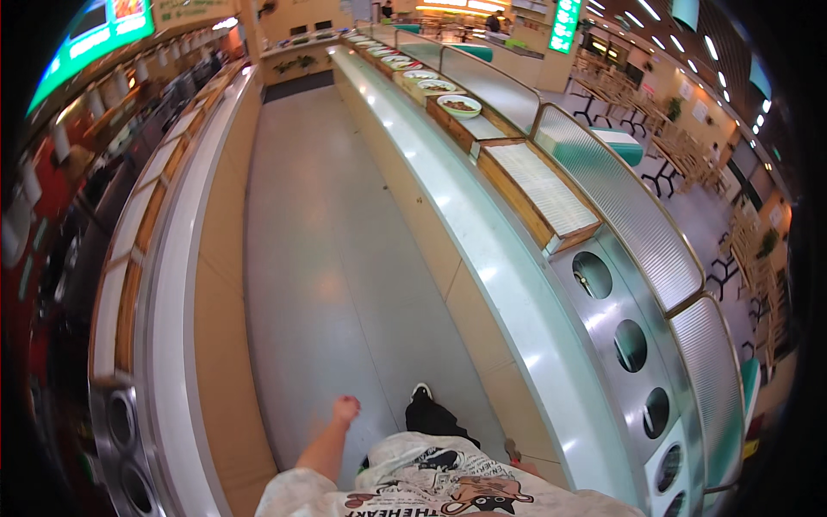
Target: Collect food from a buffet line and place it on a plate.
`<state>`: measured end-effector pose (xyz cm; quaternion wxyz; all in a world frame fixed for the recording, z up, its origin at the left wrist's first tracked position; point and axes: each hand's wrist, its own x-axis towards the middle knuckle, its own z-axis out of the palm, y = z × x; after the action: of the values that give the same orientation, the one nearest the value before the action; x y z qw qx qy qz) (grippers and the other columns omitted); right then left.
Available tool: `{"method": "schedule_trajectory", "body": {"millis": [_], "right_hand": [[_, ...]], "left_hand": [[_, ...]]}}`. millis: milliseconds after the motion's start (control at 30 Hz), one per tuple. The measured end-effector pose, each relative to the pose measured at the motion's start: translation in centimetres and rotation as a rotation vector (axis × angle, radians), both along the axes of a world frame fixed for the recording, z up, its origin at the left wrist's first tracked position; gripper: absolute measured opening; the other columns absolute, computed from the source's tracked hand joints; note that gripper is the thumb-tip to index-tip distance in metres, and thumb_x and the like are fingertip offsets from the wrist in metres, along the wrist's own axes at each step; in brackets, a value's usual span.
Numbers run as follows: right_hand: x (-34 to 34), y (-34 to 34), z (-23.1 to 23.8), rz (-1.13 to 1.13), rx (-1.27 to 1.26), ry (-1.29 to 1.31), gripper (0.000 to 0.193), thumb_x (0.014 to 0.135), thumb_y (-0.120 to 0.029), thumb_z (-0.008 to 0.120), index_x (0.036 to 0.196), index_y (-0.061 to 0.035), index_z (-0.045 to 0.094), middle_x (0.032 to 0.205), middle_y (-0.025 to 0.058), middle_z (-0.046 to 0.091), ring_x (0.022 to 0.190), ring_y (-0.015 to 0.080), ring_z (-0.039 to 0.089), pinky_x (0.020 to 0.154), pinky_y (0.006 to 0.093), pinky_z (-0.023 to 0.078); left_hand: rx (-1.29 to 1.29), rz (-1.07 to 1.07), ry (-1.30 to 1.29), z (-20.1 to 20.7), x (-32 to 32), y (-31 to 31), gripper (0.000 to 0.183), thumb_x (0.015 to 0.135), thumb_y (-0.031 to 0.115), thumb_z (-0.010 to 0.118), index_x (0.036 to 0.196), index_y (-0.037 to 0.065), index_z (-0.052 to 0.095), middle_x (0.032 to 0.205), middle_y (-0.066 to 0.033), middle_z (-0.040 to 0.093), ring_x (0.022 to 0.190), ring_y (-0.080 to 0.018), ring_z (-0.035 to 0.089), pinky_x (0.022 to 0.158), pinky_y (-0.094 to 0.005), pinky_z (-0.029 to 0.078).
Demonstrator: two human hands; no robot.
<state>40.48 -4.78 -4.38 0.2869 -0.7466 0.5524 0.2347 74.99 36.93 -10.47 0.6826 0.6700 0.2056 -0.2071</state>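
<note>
My left hand (pixel 346 409) hangs over the grey floor of the aisle, with its fingers curled in and nothing showing in them. My right arm (pixel 525 466) is mostly hidden behind my printed pale shirt (pixel 448 474). By it, a small brownish shape (pixel 512 450) shows beside the right counter's panel; whether it is my hand or something held I cannot make out. One dark-trousered leg with a shoe (pixel 421 391) is stretched forward on the floor (pixel 323 224). Neither hand touches a counter.
Long counters (pixel 457 215) (pixel 185 241) line both sides of the aisle. On the right are round openings (pixel 631 345), a wood-framed ribbed tray (pixel 538 185), plates of food (pixel 458 106) and ribbed clear screens (pixel 620 207). Dining tables (pixel 612 95) stand beyond. A planter counter (pixel 297 59) crosses the far end.
</note>
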Motion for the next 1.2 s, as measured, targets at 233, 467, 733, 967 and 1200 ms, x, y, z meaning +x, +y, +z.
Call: {"method": "schedule_trajectory", "body": {"millis": [233,467,733,967,1200], "right_hand": [[-1.0,0.5,0.2,0.132,0.294,-0.043,0.042,0.073,-0.038,0.062,0.065,0.0025,0.055,0.058,0.0106,0.052,0.049,0.0189,0.051,0.042,0.0335,0.039],[12.4,-1.6,-4.6,-0.072,0.458,0.012,0.039,0.081,-0.038,0.052,0.060,-0.0050,0.056,0.058,0.0101,0.055,0.045,0.0164,0.051,0.040,0.0332,0.039],[33.8,1.6,3.9,0.421,0.471,-0.235,0.027,0.078,-0.025,0.060,0.063,-0.0055,0.048,0.053,0.0044,0.047,0.042,0.0154,0.047,0.036,0.0267,0.035],[32.1,-2.5,3.4,0.289,0.398,-0.336,0.026,0.077,-0.024,0.061,0.067,-0.0024,0.051,0.055,0.0054,0.048,0.044,0.0152,0.048,0.035,0.0291,0.035],[24.3,-5.7,4.2,0.280,0.173,-0.210,0.033,0.081,-0.034,0.050,0.083,-0.0013,0.056,0.063,0.0113,0.054,0.058,0.0228,0.056,0.051,0.0364,0.044]], "left_hand": [[0.857,-0.831,-0.275,-8.5,-15.0,7.3,0.020,0.066,0.022,0.056,0.065,0.003,0.062,0.063,-0.0137,0.060,0.056,-0.0205,0.059,0.053,-0.0340,0.047],[0.394,0.074,0.428,2.6,-16.2,7.6,0.014,0.074,0.013,0.049,0.069,0.003,0.057,0.060,-0.0104,0.056,0.053,-0.0188,0.056,0.044,-0.0321,0.044],[-0.027,0.704,0.453,-0.8,-22.3,3.0,0.011,0.076,0.009,0.046,0.078,0.002,0.053,0.067,-0.0091,0.055,0.057,-0.0188,0.055,0.047,-0.0294,0.045],[0.744,0.187,-0.526,-5.2,-25.6,-2.7,0.022,0.076,0.020,0.050,0.089,0.003,0.059,0.086,-0.0126,0.061,0.069,-0.0252,0.057,0.063,-0.0393,0.048],[0.424,0.113,0.050,-5.6,-17.5,-0.3,0.025,0.079,0.024,0.050,0.087,0.004,0.061,0.085,-0.0108,0.059,0.069,-0.0196,0.053,0.064,-0.0355,0.045]]}}
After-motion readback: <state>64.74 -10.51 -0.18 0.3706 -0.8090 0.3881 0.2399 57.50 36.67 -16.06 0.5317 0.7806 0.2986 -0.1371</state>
